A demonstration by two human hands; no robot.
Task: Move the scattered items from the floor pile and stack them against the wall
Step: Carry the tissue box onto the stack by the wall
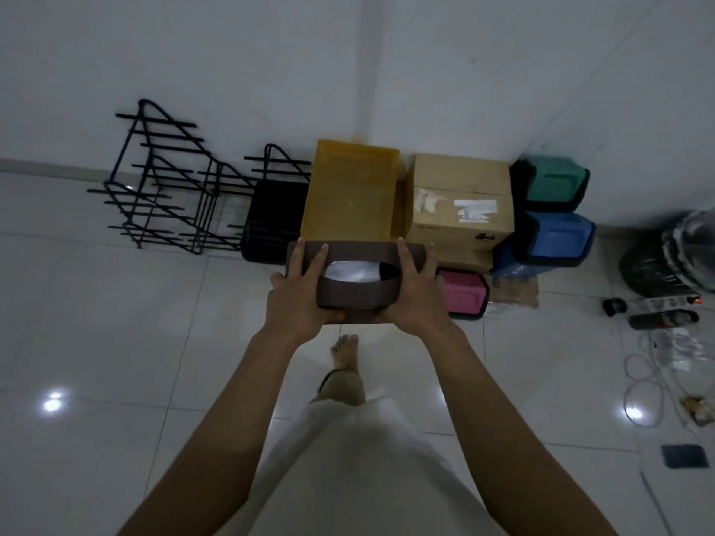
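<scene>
At frame centre, the left hand [300,294] and right hand [416,292] grip a brown tissue box [358,278] below the yellow bin [350,191].

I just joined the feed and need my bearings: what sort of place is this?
Probably a bare room or storage corner in a home. Glossy floor tiles meet plain white walls, and household things are piled there: a cardboard box, stackable bins and black wire racks.
</scene>
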